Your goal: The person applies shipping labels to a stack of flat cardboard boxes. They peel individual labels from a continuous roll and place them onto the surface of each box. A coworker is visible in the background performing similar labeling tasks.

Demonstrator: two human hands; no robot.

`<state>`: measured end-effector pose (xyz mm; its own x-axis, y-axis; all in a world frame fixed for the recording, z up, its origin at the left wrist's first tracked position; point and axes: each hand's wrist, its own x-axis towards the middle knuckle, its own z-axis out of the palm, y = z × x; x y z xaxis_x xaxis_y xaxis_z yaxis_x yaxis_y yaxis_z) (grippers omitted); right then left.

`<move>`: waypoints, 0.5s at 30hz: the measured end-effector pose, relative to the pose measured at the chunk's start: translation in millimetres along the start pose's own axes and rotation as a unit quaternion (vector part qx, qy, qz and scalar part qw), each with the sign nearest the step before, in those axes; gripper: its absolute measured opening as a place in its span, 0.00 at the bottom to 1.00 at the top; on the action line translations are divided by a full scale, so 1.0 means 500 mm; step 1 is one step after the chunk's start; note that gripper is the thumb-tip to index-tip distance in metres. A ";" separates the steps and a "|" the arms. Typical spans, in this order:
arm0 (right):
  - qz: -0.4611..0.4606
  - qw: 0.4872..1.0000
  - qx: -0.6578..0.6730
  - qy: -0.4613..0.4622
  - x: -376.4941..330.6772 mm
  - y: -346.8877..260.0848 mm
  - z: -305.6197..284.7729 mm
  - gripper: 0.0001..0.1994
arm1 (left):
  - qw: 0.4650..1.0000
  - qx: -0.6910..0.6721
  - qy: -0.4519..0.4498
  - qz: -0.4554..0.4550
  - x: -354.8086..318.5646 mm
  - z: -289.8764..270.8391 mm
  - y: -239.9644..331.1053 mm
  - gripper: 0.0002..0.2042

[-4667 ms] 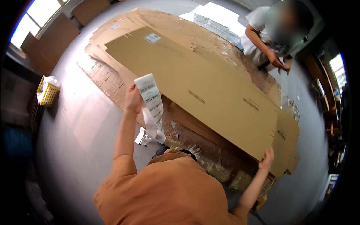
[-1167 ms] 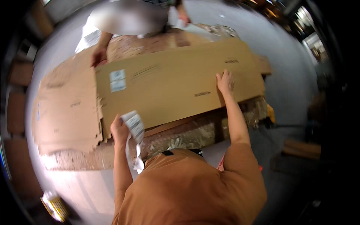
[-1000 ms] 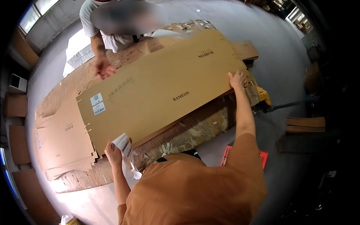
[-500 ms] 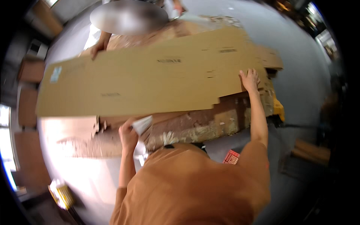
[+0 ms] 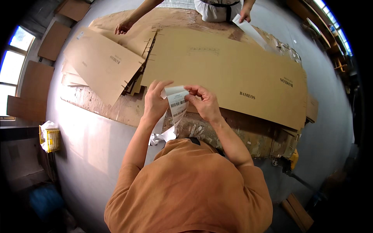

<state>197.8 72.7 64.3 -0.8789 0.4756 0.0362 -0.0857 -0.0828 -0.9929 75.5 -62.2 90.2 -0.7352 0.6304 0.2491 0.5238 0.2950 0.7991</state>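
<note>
Both my hands are raised over the near edge of a cardboard stack. A white strip of barcode labels (image 5: 178,104) is stretched between them, its lower end curling down against my shirt. My left hand (image 5: 155,101) is closed on the strip's left edge. On its upper right corner, my right hand (image 5: 204,104) pinches with thumb and fingers. Just beyond them lies a large flat brown cardboard sheet (image 5: 233,70) with dark print. To its left, another cardboard sheet (image 5: 103,62) lies askew, bearing a small pale label at its far corner.
Across the stack stands a co-worker; one hand (image 5: 124,27) hovers over the left cardboard, the other (image 5: 245,14) holds a white label strip (image 5: 250,33). A yellow basket (image 5: 52,139) is at left. Near the stack's right end is a yellow pallet-jack-like part (image 5: 294,159).
The labelled cardboard sheet that lay across the stack is now off to the left. My right hand has left it and joined my left on the label strip. The co-worker's hand has released that sheet.
</note>
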 end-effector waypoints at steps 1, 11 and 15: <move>0.007 1.000 -0.018 -0.006 0.003 0.001 0.010 0.14 | 1.000 -0.008 0.020 0.017 0.000 -0.007 0.007 0.11; 0.084 0.993 -0.075 -0.032 0.081 -0.009 0.032 0.12 | 0.983 -0.122 -0.134 -0.029 0.043 -0.019 -0.093 0.06; 0.110 0.988 -0.081 -0.077 0.124 -0.001 0.023 0.09 | 0.982 -0.135 -0.132 -0.032 0.082 -0.011 -0.105 0.07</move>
<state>138.2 92.2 68.4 -0.9296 0.3226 -0.1781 0.1804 -0.0231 -0.9833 15.6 -55.7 61.3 -0.6069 0.7915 0.0723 0.3216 0.1613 0.9330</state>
